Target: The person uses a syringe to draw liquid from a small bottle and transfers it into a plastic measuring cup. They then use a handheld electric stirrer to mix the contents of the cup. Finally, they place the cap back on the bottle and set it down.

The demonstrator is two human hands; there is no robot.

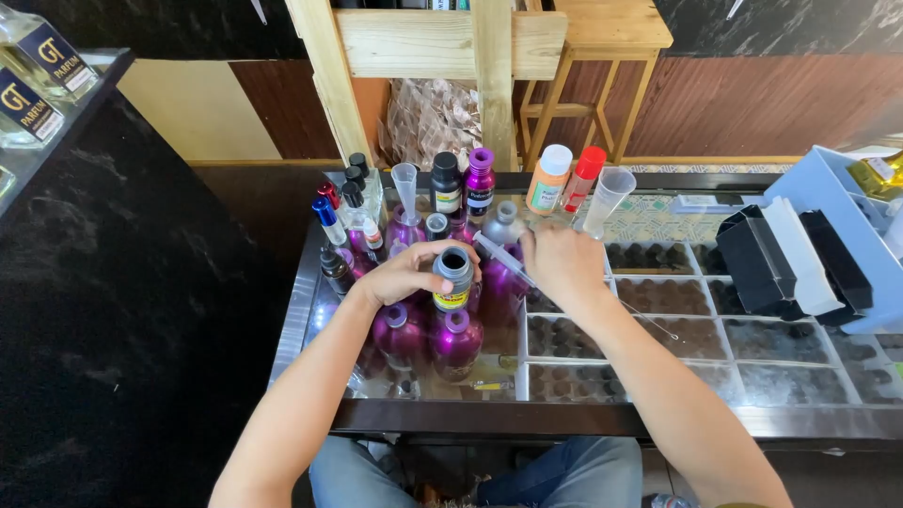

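Gripping left hand (400,275), open grey-necked bottle (453,276); syringe (503,259) in right hand (562,263)

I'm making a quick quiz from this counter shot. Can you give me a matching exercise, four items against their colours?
Items:
1. Bottle under the left hand
2. Bottle with white cap
3. Syringe in the right hand
4. Tall bottle at the back

Colours:
A. Purple
B. Silver-grey
C. Clear
D. Orange

Pairs: 1-B, 2-D, 3-C, 4-A
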